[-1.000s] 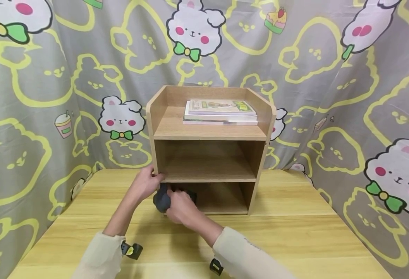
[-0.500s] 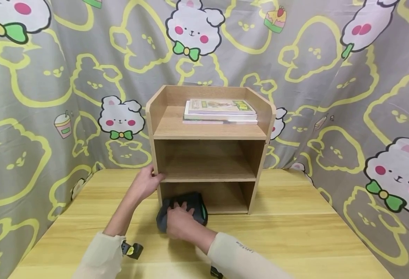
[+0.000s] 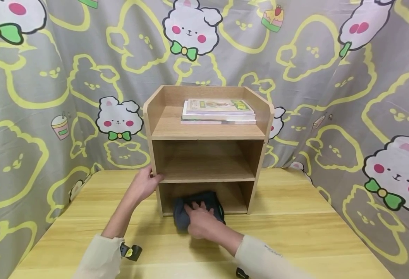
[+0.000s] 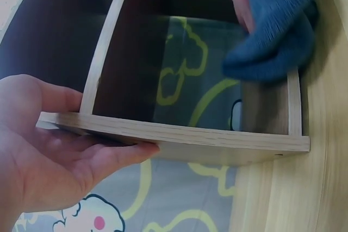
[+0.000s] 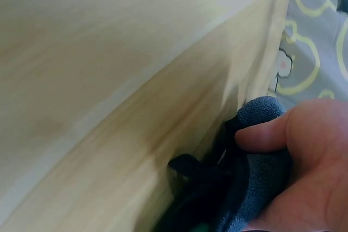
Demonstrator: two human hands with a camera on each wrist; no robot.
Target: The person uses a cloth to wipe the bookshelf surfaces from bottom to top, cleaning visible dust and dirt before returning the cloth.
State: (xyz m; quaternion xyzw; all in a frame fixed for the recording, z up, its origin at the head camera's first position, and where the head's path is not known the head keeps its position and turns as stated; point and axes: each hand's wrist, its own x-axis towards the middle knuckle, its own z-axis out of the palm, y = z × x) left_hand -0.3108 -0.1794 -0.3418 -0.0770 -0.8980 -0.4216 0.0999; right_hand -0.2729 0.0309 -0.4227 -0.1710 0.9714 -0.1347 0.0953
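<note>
A small wooden shelf unit (image 3: 204,181) stands on the table. My left hand (image 3: 144,183) grips its left side panel at the middle board; in the left wrist view the thumb (image 4: 60,98) lies inside and the fingers (image 4: 117,156) lie along the outer face. At the bottom compartment's front, my right hand (image 3: 202,223) holds a dark blue-grey cloth (image 3: 181,215) over the lower front edge. The right wrist view shows the thumb (image 5: 263,136) curled over the bunched cloth (image 5: 266,180). Part of the cloth is hidden under the hand.
Several books (image 3: 218,111) lie stacked on the unit's top board. A patterned curtain (image 3: 86,58) surrounds the wooden table (image 3: 305,224) at the back and sides. A small black device (image 3: 131,252) is strapped at the left wrist.
My right hand has drawn the cloth from the bottom compartment's left side out to the front, then moved right along the lower edge. The left hand keeps its grip on the side panel.
</note>
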